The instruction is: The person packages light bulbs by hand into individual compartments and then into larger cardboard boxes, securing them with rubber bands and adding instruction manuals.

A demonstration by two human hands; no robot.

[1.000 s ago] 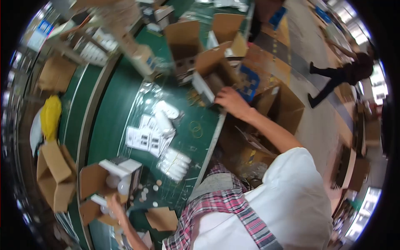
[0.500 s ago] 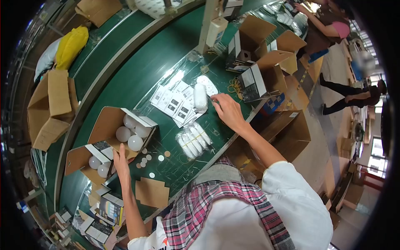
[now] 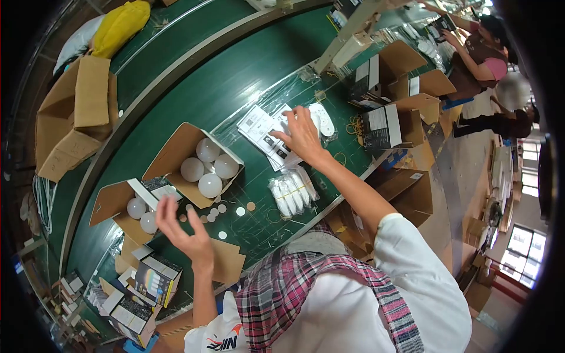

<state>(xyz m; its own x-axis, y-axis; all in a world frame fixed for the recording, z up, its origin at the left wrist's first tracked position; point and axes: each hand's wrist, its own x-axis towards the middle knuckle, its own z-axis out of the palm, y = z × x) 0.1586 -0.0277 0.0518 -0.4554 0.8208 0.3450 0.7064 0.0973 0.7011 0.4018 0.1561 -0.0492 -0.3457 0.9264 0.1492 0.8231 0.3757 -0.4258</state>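
My left hand (image 3: 187, 234) is raised with its fingers apart beside the smaller open box, holding nothing. That box has white bulbs (image 3: 136, 208) in it. Behind it stands a larger open carton (image 3: 176, 152) with several white bulbs (image 3: 210, 185) inside. My right hand (image 3: 299, 136) is over the printed leaflets (image 3: 256, 126), its fingers curled down onto a white wrapped piece that it mostly covers. Right of this hand is a flat white part (image 3: 323, 119). A bundle of white wrapped pieces (image 3: 292, 192) lies nearer to me on the green table (image 3: 235, 82).
Small round discs (image 3: 241, 211) and a flat cardboard piece (image 3: 227, 260) lie near me. Open boxes (image 3: 382, 126) stand at the right, printed boxes (image 3: 158, 278) at lower left. A co-worker (image 3: 482, 59) sits at upper right; another person (image 3: 506, 125) is farther off.
My left hand has come away from the small box and opened. My right hand has moved from beside the white wrapped piece to over it. The camera view has shifted.
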